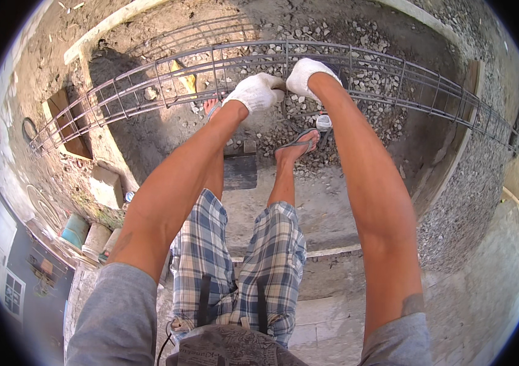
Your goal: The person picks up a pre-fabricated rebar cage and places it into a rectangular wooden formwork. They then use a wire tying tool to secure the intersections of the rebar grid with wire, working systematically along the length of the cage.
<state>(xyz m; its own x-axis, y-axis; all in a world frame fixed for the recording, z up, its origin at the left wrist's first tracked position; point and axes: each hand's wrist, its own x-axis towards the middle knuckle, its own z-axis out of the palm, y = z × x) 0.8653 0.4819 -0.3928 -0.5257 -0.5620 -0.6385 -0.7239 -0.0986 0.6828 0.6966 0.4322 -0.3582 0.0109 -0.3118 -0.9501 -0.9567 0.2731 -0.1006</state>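
Observation:
A long rebar cage [210,61] of thin steel bars and square stirrups stretches across in front of me, bowed by the lens. Both my hands wear white knit gloves and meet near its middle. My left hand [254,93] lies over the nearer bars, fingers closed and pointing right; a dull tan patch shows at its fingertips. Just right of it, my right hand [308,76] is curled into a fist against the cage. Whatever either hand pinches is hidden by the gloves. Something dark, of unclear kind, shows behind the right hand.
Gravel [357,122] is strewn beneath the cage, around my sandalled feet. A yellow scrap [184,78] lies behind the bars, a small whitish container [323,122] near my right foot. A concrete block [107,186] and buckets [75,230] stand at left. A plank [449,174] runs along the right.

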